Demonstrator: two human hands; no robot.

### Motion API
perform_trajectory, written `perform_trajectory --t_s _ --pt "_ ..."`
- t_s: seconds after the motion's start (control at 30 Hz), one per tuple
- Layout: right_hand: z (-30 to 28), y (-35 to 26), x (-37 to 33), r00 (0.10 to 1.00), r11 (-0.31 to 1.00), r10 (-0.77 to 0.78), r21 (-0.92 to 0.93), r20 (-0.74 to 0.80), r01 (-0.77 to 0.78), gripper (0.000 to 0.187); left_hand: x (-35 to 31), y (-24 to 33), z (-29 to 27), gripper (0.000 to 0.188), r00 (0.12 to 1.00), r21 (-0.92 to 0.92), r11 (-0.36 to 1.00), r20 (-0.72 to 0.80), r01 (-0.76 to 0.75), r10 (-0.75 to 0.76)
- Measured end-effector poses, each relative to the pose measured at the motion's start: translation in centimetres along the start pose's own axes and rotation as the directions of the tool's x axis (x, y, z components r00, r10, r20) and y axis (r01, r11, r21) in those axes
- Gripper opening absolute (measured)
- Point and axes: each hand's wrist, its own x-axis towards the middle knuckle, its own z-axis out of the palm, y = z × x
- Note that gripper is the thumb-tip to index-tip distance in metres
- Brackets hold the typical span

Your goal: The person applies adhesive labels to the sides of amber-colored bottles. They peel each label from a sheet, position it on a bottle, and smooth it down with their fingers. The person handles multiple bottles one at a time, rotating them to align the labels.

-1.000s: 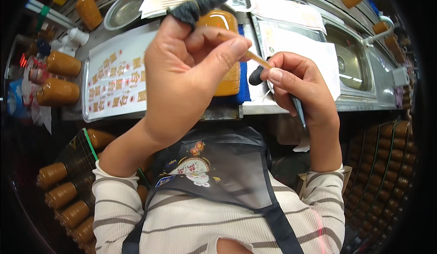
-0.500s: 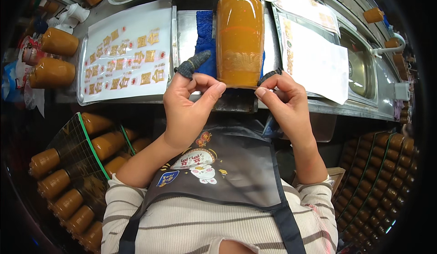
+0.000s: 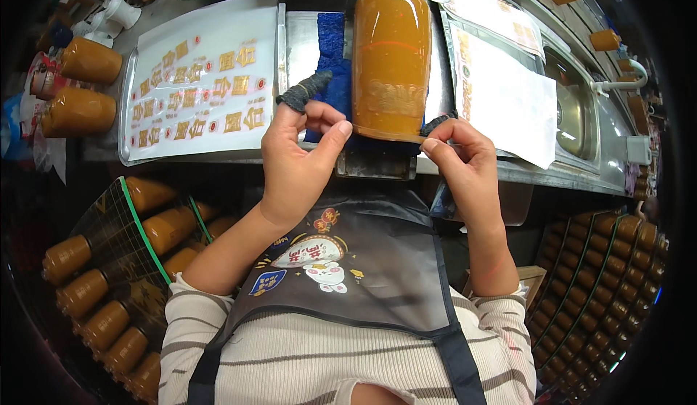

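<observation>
A glossy amber-brown bottle (image 3: 392, 49) lies on a blue cloth (image 3: 330, 38), its neck pointing away from me and its base nearest. Along the base edge runs a thin translucent strip (image 3: 385, 136). My right hand (image 3: 465, 158) pinches the strip's right end between thumb and finger, close to the bottle's right corner. At the left corner, my left hand (image 3: 298, 151) is closed, thumb tip against the strip's other end; the exact grip is partly hidden. Dark finger covers wrap the index finger of each hand.
On the left lies a tray with a white sheet (image 3: 196, 93) of gold character stickers and red seals. White backing sheets (image 3: 501, 100) lie on the right, beside a metal sink (image 3: 577, 107). Several brown bottles (image 3: 91, 60) stand left; racks of more bottles (image 3: 595, 289) flank me.
The bottle has shifted slightly to the right in view. My right hand has moved a little right with it, and the gap between my hands is wider.
</observation>
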Motion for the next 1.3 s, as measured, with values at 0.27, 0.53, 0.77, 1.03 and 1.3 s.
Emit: perform_trajectory --t_s 0.27,0.53,0.77,1.03,1.3 --pt "1.3 0.8 0.0 0.984 0.964 -0.147 -0.238 -0.103 0.119 0.020 0.1 -0.2 0.9 0.069 0.994 -0.057 0.998 0.100 -0.035 0.041" --pt "2.1 1.2 0.6 0.966 0.948 -0.196 -0.283 -0.169 0.143 0.035 0.1 0.0 2.1 0.074 0.987 0.050 0.998 0.159 -0.049 0.040" --pt "2.2 1.1 0.2 0.971 0.954 -0.164 -0.280 -0.173 0.111 0.035 0.1 -0.7 1.5 0.065 0.977 -0.046 0.998 0.204 -0.053 0.061" --pt "2.1 1.0 0.1 0.976 0.953 -0.138 -0.291 -0.171 0.084 0.035 -0.4 -2.5 2.3 0.046 0.997 -0.400 0.914 0.058 0.063 -0.044" --pt "2.4 1.1 0.2 0.971 0.941 -0.155 -0.328 -0.180 0.089 0.033 -3.7 -0.7 0.5 0.036 0.894 0.544 0.710 0.277 -0.447 0.351"
